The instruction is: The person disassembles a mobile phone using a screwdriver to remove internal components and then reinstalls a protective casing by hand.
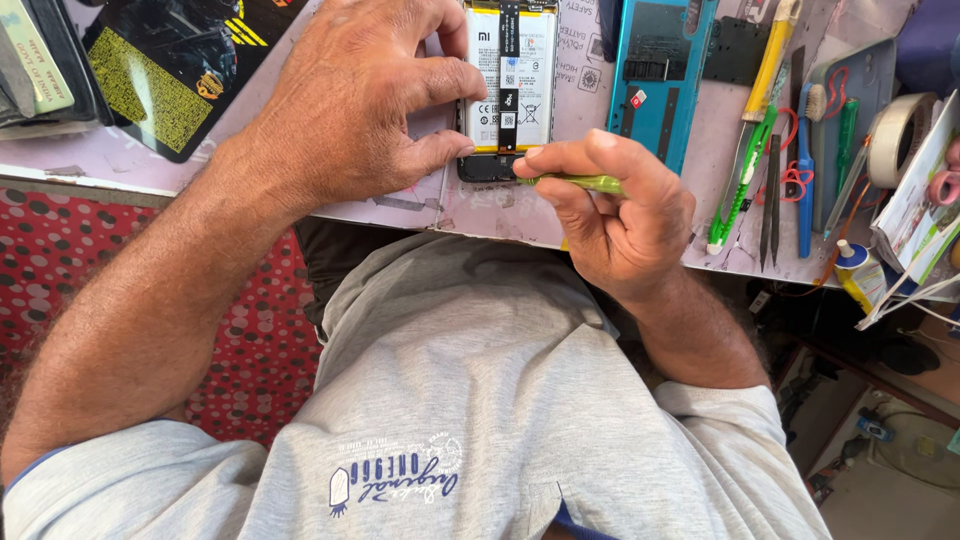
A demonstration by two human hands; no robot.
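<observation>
workbench runs across the top of the view, pale mat, crowded with kit. opened phone lies flat near its front edge, back cover off, white battery exposed with a black flex strip down the middle. teal back cover sits just right of it, inner side up.

left hand is spread over the phone's left side, fingers curled against its edge, pinning it to the mat; it presses rather than grips. right hand is pinched closed on a thin green tool, thumb and forefinger tight near the front, tip pointing at the phone's bottom end, at or just touching the dark lower section. can't tell whether the tip is seated on anything, fingers hide it.

step looks like fine work at the bottom board. to do it well, my read: keep the left hand's weight steady so the body doesn't slide, hold the tool low and short like this, small pressure only, stay off the battery and the flex strip.

further right: green-and-yellow cutter, blue brush, tape roll, small glue bottle at the edge.
</observation>
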